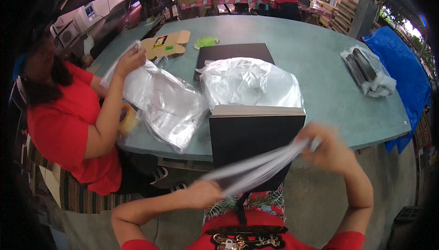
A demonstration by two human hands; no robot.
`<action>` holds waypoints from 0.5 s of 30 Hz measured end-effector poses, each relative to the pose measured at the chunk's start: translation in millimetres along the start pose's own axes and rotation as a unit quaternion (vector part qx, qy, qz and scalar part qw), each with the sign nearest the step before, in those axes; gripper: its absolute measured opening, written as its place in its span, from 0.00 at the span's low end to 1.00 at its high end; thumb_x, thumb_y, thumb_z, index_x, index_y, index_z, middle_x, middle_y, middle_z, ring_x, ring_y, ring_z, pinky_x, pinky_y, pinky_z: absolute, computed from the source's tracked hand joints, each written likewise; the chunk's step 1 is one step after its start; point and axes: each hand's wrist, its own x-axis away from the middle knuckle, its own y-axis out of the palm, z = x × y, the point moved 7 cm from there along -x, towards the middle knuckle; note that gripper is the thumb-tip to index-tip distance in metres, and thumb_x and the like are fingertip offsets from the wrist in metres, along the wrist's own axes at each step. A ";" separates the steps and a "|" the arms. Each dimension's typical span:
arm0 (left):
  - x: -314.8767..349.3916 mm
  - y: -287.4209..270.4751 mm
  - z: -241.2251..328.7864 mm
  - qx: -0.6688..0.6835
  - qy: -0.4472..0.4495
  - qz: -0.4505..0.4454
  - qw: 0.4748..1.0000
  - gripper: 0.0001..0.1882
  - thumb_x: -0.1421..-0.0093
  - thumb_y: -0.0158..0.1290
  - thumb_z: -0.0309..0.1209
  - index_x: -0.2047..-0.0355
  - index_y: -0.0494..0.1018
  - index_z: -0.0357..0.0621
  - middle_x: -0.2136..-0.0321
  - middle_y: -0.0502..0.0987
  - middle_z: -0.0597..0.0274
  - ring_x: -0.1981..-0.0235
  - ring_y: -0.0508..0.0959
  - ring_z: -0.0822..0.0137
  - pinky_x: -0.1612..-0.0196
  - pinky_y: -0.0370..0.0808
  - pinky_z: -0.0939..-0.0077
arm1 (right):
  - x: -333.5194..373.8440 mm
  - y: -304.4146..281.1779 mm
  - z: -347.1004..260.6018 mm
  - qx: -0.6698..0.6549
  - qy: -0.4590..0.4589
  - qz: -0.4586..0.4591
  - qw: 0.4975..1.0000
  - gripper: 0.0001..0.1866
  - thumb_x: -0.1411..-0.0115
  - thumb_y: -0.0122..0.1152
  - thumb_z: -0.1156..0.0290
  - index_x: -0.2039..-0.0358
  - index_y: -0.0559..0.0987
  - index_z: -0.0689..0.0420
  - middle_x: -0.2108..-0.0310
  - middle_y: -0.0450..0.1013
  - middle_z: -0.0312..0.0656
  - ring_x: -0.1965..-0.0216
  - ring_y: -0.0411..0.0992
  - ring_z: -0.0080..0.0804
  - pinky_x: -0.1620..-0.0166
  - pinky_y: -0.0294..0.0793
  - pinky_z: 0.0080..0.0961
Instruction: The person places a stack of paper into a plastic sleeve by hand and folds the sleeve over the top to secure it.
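My left hand (201,195) and my right hand (322,147) grip a clear plastic bag (260,170), drawn out taut and slanting up to the right between them. Motion smears both hands and the plastic. Behind it a thick black book (249,135) stands upright, leaning by the table's near edge above my lap, its pale page edges on top. Just beyond the book lies a heap of clear plastic bags (251,83). Part of a flat dark board or book (235,53) shows from under that heap.
At my left a co-worker in red holds another clear plastic bag (164,101) over the green table (329,62). A tape roll (127,118), a cardboard piece (167,42) and a green item (206,42) lie there. Wrapped dark items (369,72) and a blue tarp (402,76) are right.
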 end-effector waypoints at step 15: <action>9.9 -106.8 -68.2 0.007 -0.141 0.525 0.840 0.40 0.65 0.44 0.11 0.48 0.59 0.56 0.53 0.58 0.49 0.60 0.66 0.52 0.59 0.66 0.68 | 21.9 20.6 84.9 0.187 0.097 0.099 0.973 0.34 0.67 0.44 0.89 0.54 0.67 0.52 0.52 0.59 0.45 0.55 0.60 0.44 0.52 0.60 0.34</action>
